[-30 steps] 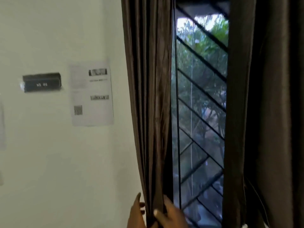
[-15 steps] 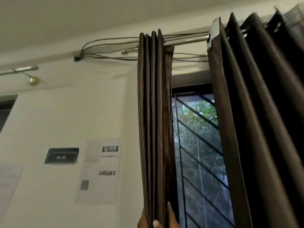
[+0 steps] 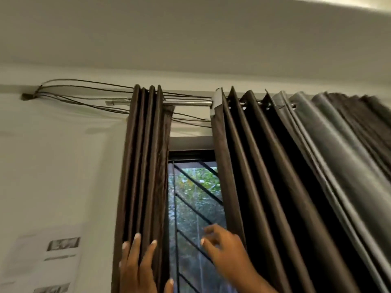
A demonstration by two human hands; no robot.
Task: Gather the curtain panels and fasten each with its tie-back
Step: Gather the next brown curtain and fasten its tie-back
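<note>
Far left of the grip: white printed paper sheets [image 3: 53, 250] on the wall, blurred, unreadable. Above them, a bundle of thin dark wires [image 3: 84, 89] fanning toward the silver metal curtain rod [image 3: 186, 103].

Left hand [image 3: 137, 269]: flat against the dark brown pleated left curtain panel [image 3: 146, 166], fingers [image 3: 136, 246] straight up along the folds, thumb at the inner edge. Presses rather than clenches, by the look; palm and wrist cut off at the bottom edge. Panel bunched tight, long axis vertical, straight up from the hand to the rod.

Between the hands: black diagonal window grille [image 3: 194, 197], green foliage behind.

Right hand [image 3: 224, 248]: loosely curled, grasping nothing, in front of the gap. Just to its right, the free edge of the dark brown right curtain panel [image 3: 264, 187], upright, spread in wide folds, running off the frame rightward. Nearer hand for that panel: the right. Likely next: short sideways reach to that edge.

No tie-back in view; presumably below the frame. Lower halves of both panels hidden.
</note>
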